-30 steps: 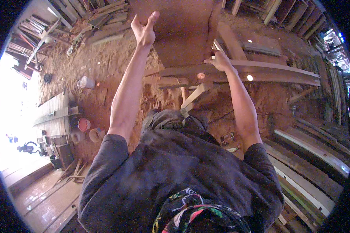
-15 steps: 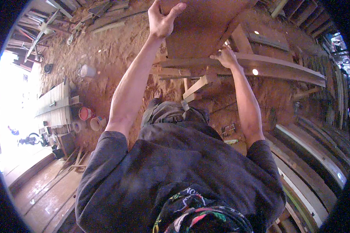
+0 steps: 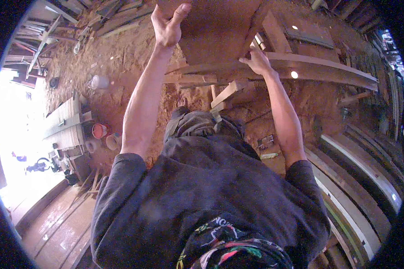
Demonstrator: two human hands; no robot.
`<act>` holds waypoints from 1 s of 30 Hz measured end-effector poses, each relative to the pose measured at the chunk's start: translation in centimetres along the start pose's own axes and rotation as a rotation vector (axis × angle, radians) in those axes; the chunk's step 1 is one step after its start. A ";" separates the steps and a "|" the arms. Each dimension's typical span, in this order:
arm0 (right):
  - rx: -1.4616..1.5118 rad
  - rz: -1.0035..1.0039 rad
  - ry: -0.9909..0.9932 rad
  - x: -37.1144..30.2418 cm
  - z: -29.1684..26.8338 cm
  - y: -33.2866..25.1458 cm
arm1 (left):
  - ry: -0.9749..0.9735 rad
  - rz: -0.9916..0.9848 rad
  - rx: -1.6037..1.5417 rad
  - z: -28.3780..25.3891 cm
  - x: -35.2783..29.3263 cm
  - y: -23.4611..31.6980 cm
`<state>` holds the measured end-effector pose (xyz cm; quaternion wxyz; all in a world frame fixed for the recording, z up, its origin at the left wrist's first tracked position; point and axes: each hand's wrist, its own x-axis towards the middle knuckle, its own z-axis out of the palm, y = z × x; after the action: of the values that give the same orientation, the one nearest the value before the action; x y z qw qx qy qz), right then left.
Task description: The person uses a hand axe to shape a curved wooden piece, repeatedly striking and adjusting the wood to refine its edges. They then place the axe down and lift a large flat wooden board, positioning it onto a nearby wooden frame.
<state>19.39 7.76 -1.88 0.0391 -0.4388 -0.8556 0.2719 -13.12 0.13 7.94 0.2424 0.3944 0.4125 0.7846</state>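
A broad brown wooden board [image 3: 215, 36] slants up and out of the top of the view. My left hand [image 3: 167, 29] grips its left edge, thumb on the near face and fingers behind. At the board's lower right corner, my right hand [image 3: 258, 62] is closed on the edge with its thumb against the wood; some of its fingers are hidden. Below the board runs a long plank [image 3: 318, 67] on edge, reaching out to the right. Short wooden timbers [image 3: 229, 95] stand under that plank, close in front of my legs.
Reddish-brown dirt covers the ground. To the left are a white bucket [image 3: 99, 82], a red bucket [image 3: 99, 131] and a stack of pale boards [image 3: 67, 123]. Long timbers [image 3: 363, 170] lie stacked at the right. A wooden surface [image 3: 60, 228] spreads at the lower left.
My left hand and the board have shifted left. The right hand has moved slightly left along with it, staying at the lower corner.
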 end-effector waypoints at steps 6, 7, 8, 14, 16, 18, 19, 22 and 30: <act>-0.136 -0.038 0.107 0.4 1.6 2.2 | -0.176 0.083 0.149 3.7 -1.9 4.1; -0.098 0.000 0.061 0.2 0.7 0.9 | -0.201 0.143 0.176 4.3 -2.1 5.5; -0.140 -0.004 0.065 0.6 0.6 1.5 | -0.198 0.042 0.089 4.5 -2.5 5.4; -0.030 0.034 0.094 0.0 2.3 2.9 | -0.238 -0.124 0.112 2.7 -4.2 4.3; -0.062 0.020 0.125 0.4 1.9 3.4 | -0.291 -0.110 0.179 0.6 -5.0 2.2; -0.085 0.001 0.189 0.8 2.9 3.3 | -0.330 -0.172 0.274 -2.5 -7.2 -1.0; -0.101 0.002 0.238 0.3 3.5 3.3 | -0.380 -0.201 0.364 -3.4 -8.2 -1.8; -0.125 -0.012 0.173 0.8 3.2 1.8 | -0.456 -0.360 0.487 -7.6 -10.6 -6.4; -0.192 0.087 0.160 1.4 3.0 2.7 | -0.564 -0.406 0.750 -7.3 -10.3 -10.5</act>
<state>19.61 8.77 -6.03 0.0532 -0.4976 -0.8519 0.1541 -12.64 -4.79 -7.75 0.3338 0.5623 0.6525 0.3829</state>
